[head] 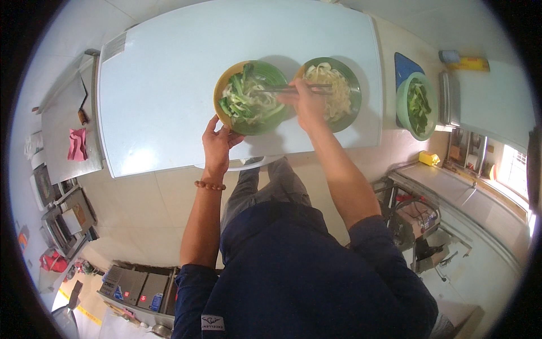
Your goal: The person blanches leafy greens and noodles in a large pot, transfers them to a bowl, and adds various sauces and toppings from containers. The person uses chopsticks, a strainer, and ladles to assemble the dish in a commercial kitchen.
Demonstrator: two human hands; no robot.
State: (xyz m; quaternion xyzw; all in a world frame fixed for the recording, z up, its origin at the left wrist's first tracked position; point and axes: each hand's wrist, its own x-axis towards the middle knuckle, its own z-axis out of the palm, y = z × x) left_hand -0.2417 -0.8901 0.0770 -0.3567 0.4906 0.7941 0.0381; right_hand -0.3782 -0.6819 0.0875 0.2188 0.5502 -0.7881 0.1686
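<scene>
A green bowl with a yellow-brown side (271, 70) holds noodles (264, 101) and leafy greens (230, 106). My left hand (218, 137) grips its near-left rim, fingers under the edge. In my right hand (308, 101) is a pair of dark chopsticks (275, 88), pointing left with their tips over the noodles in this bowl. Just right of it, partly behind my right hand and forearm, stands a second green bowl (356, 91) with pale wide noodles (338, 95). Both bowls rest on a white worktop (169, 84).
A pale green basin (402, 101) of leafy greens stands on a blue board (405, 65) to the right. At left, a metal surface (59, 144) carries a pink cloth (77, 145) and a wooden-handled tool (82, 114). A white stool (271, 161) shows under the worktop's near edge.
</scene>
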